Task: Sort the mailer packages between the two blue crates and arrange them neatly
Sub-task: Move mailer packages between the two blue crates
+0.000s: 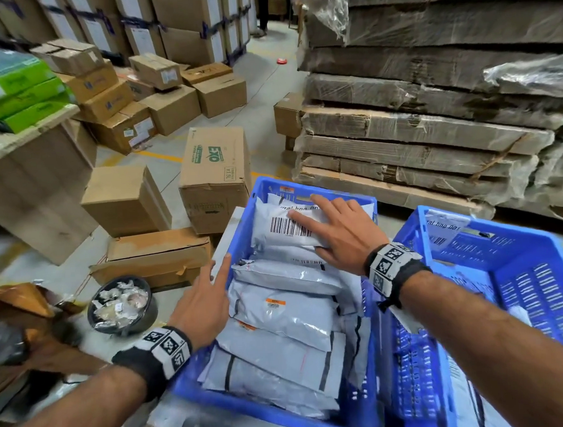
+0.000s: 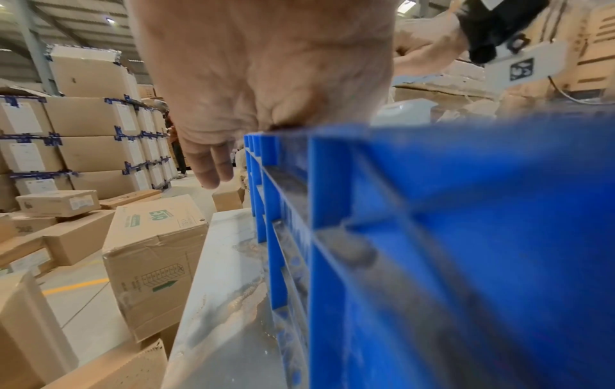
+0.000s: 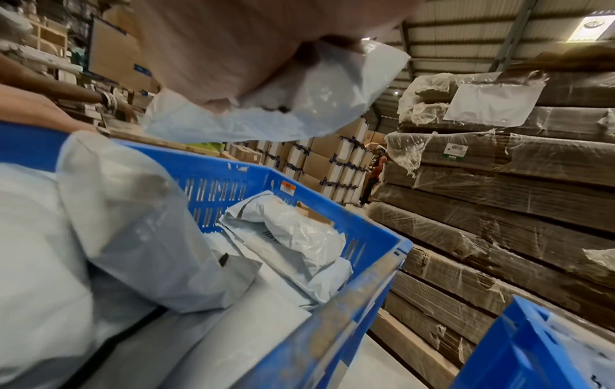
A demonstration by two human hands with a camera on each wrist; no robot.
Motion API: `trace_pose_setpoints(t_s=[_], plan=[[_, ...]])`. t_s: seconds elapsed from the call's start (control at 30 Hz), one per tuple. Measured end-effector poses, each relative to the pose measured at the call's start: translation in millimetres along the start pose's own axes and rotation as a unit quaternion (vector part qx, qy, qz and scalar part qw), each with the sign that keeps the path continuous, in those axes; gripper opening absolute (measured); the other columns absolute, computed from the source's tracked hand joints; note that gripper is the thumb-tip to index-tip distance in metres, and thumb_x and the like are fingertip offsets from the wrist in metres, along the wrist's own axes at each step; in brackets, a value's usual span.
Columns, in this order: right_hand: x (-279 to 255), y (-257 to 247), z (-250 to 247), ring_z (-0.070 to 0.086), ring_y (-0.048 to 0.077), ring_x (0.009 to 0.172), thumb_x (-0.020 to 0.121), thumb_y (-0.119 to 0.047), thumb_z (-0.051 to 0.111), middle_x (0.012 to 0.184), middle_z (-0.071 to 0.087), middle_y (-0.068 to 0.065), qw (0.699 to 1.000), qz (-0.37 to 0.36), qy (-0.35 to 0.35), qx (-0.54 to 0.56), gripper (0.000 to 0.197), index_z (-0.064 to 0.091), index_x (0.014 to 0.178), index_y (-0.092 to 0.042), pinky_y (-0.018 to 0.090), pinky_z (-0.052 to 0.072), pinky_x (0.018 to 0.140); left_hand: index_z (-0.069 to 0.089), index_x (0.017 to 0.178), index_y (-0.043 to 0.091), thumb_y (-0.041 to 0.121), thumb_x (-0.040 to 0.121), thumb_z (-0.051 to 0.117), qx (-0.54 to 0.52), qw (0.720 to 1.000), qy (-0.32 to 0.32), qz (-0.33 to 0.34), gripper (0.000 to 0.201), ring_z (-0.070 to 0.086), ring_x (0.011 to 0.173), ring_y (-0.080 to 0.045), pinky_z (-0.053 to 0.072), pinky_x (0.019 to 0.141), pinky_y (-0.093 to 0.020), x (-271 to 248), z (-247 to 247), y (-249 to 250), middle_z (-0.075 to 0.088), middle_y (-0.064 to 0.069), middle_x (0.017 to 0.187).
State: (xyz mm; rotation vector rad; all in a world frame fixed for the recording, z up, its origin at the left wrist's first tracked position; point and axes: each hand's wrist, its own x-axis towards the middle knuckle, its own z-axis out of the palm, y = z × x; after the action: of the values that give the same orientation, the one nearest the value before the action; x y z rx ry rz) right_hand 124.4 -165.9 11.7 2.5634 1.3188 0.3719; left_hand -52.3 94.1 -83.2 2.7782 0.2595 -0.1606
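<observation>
In the head view, the left blue crate (image 1: 242, 221) on the bench (image 1: 224, 235) is full of grey mailer packages (image 1: 287, 313) lying in a row, one partly over the next, so most of each is hidden. The right hand (image 1: 336, 233) lies on the top package (image 1: 287, 227) at the far end, fingers straight and spread, thumb tucked under its near edge. The left hand (image 1: 201, 300) is at the crate's left rim with fingers straight. The right blue crate (image 1: 521, 267) is cut off by the picture edge. Brown boxes (image 1: 214, 177) and a bowl of scraps (image 1: 121, 304) sit on the floor. In the left wrist view, the palm (image 2: 266, 65) is huge and blurry and the crate wall (image 2: 465, 237) blocks the packages. In the right wrist view, the palm (image 3: 233, 52) covers most of the top package (image 3: 299, 105); its fingers are hidden.
</observation>
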Motion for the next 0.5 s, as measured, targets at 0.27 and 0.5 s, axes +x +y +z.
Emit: trace_pose_setpoints(t_s=[0.27, 0.5], plan=[[-83.7, 19.1, -17.3, 0.047, 0.031, 0.095, 0.08, -0.037, 0.065, 0.145, 0.045, 0.014, 0.992, 0.122, 0.032, 0.018, 0.082, 0.029, 0.154, -0.037, 0.042, 0.038, 0.077, 0.031, 0.154, 0.01, 0.039, 0.095, 0.044, 0.092, 0.995, 0.036, 0.013, 0.067, 0.054, 0.12, -0.051, 0.051, 0.093, -0.057, -17.8, -48.4, 22.3, 0.031, -0.03, 0.153], [-191.3, 61.0, -13.8, 0.048, 0.033, 0.095, 0.08, -0.05, 0.056, 0.132, 0.049, 0.013, 0.943, 0.32, 0.047, 0.08, 0.082, 0.029, 0.155, -0.03, 0.042, 0.044, 0.074, 0.035, 0.153, 0.006, 0.054, 0.094, 0.029, 0.07, 0.984, 0.077, 0.144, 0.077, 0.052, 0.125, -0.047, 0.052, 0.094, -0.055, -24.5, -40.0, 148.9, 0.029, -0.029, 0.154]])
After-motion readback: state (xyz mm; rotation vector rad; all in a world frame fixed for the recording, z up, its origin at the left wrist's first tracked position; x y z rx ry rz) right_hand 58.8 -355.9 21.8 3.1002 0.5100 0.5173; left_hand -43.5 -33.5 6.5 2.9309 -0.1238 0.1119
